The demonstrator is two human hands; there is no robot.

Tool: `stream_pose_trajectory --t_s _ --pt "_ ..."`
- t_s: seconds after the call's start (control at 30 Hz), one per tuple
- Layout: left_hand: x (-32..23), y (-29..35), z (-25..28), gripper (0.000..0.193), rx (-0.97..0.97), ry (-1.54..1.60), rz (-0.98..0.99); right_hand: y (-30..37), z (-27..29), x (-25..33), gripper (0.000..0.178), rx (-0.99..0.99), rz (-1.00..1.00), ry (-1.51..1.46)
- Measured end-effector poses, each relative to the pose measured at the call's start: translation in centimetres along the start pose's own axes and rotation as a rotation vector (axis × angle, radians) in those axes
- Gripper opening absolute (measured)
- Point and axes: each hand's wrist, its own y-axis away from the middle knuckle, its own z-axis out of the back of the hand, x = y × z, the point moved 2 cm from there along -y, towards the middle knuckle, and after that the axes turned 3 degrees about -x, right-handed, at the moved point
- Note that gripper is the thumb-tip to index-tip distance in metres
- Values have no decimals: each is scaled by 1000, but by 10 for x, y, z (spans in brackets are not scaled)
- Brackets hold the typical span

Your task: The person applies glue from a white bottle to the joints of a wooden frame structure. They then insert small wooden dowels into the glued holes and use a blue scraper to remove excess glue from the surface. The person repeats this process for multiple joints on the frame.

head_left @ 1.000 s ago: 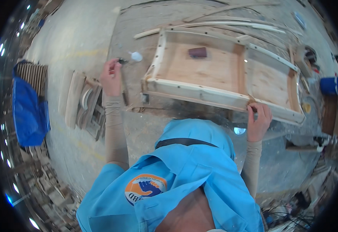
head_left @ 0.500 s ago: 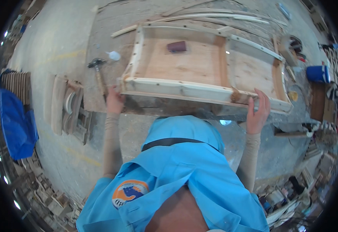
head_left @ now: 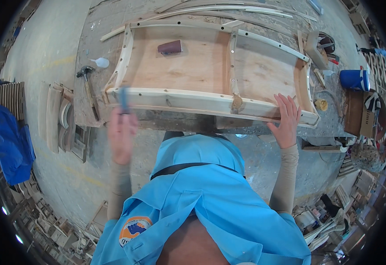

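Fingers of left hand (head_left: pixel 122 132) grip a blue tool (head_left: pixel 124 100); right hand (head_left: pixel 285 121) presses frame (head_left: pixel 210 99) flat.

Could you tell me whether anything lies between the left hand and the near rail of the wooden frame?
Nothing visible does. The left hand, blurred and holding a small blue thing, is right at the near rail of the wooden frame; the hammer lies off to its left.

Open plywood inside the wooden frame (head_left: pixel 210 99) — only a sanding block (head_left: pixel 170 47) there.
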Motion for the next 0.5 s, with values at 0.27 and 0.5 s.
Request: stream_pose_trajectory --t_s 0.27,0.5 --pt "12 36 -139 44 317 -5 -108 -3 -3 -11 71 -47 77 -49" --pt "18 39 -169 46 263 6 -128 -4 0 -12 71 -56 95 -61"
